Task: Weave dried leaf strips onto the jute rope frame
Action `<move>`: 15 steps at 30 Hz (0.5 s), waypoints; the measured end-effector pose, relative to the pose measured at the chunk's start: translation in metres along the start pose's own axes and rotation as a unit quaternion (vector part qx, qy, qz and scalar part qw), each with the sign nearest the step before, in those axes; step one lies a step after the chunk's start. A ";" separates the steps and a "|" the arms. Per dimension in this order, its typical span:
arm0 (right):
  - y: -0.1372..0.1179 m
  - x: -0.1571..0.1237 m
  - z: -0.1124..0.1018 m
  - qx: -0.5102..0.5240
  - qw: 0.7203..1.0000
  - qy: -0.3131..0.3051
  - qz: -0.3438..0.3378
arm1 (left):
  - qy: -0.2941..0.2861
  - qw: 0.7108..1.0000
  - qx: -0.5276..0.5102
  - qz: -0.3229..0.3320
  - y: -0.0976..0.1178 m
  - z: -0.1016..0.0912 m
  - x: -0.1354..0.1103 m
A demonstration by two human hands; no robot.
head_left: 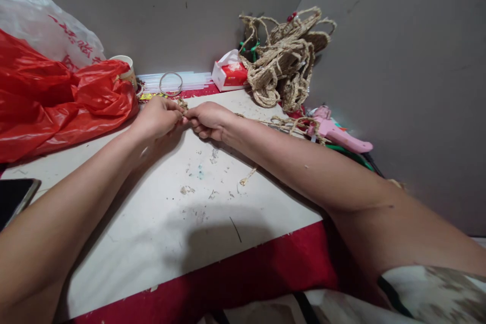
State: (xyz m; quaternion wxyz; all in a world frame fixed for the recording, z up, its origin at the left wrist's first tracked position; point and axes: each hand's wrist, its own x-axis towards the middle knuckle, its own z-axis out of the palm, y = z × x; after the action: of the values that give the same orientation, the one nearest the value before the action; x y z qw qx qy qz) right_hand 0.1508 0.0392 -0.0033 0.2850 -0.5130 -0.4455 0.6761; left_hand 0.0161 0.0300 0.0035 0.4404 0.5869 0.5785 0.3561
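Two hands pinch a bit of thin, tan, twisted straw rope [183, 104]

The left hand [158, 117] and the right hand [210, 117] meet over the far part of the flat white counter [152, 243]. The fingers of both hands look pressed together, pinching the rope. A little of it pokes out on the far side, tipped toward the thin round ring [170, 95]. Its long way is hard to tell, because the fingers hide most of it. More loose tan rope [281, 122] runs sideways behind the right arm, toward the pink plastic glue gun [334, 130]. I cannot tell if the pieces join. A black flat phone [13, 195] is cut off at the left edge.
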 end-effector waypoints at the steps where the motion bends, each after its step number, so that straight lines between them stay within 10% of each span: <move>1: 0.001 0.001 -0.001 0.010 1.000 -0.009 0.002 | 0.001 1.000 0.011 0.008 0.000 0.003 -0.003; 8: 0.002 0.001 -0.003 0.043 0.998 -0.027 0.021 | 0.038 0.988 0.127 0.085 -0.002 0.023 -0.022; 15: -0.003 -0.003 -0.011 0.069 0.993 -0.071 0.060 | 0.047 0.993 0.090 0.065 0.009 0.004 -0.012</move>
State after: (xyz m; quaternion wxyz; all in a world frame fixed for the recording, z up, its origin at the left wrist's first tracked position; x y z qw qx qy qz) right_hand 0.1616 0.0410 0.0000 0.2467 -0.4688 -0.3854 0.7555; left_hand 0.0220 0.0180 0.0115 0.3341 0.6429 0.5890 0.3580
